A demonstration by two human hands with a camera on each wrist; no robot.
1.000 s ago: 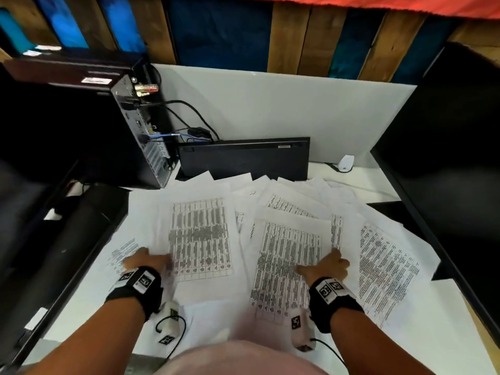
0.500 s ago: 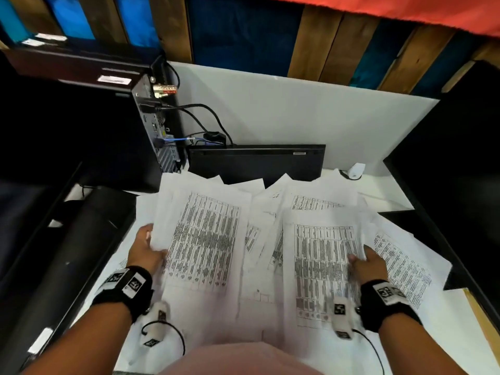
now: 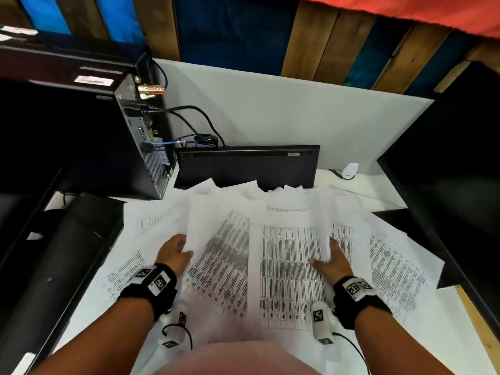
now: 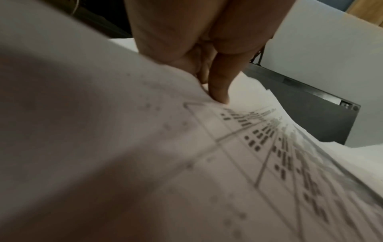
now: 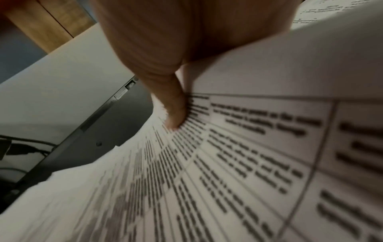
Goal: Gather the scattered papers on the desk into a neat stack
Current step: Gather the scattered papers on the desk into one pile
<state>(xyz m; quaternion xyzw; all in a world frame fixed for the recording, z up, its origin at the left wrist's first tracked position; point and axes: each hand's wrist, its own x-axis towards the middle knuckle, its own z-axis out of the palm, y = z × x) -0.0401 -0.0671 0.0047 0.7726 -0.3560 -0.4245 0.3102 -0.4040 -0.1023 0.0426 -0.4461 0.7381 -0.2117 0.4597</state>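
Head view: both hands are on the papers (image 3: 284, 266) spread over the white desk (image 3: 405, 347). The left hand (image 3: 174, 254) holds the left edge of a printed-table sheet (image 3: 219, 266), thumb on top and fingers apparently beneath it; the left wrist view shows a fingertip (image 4: 219, 93) pressing into the paper at the table's corner. The right hand (image 3: 331, 262) holds the right edge of the central sheet (image 3: 289, 277), thumb lying on the print, and the right wrist view shows the thumb (image 5: 176, 114) pinning that sheet, the remaining fingers hidden behind the paper. Between the 2 hands the sheets overlap and bow upward. Outside the fingers, loose sheets lie flat to the left (image 3: 127, 269) and to the right (image 3: 392, 269); beyond the fingertips more corners fan out toward a black keyboard (image 3: 246, 166) propped on edge, with a computer tower (image 3: 146, 136) further left. Recommended procedure: draw both hands inward evenly, keep the sheets low to prevent creasing, then collect the outer sheets and square the edges against the desk. Printed tables are blurred; no text, brand or label is legible.
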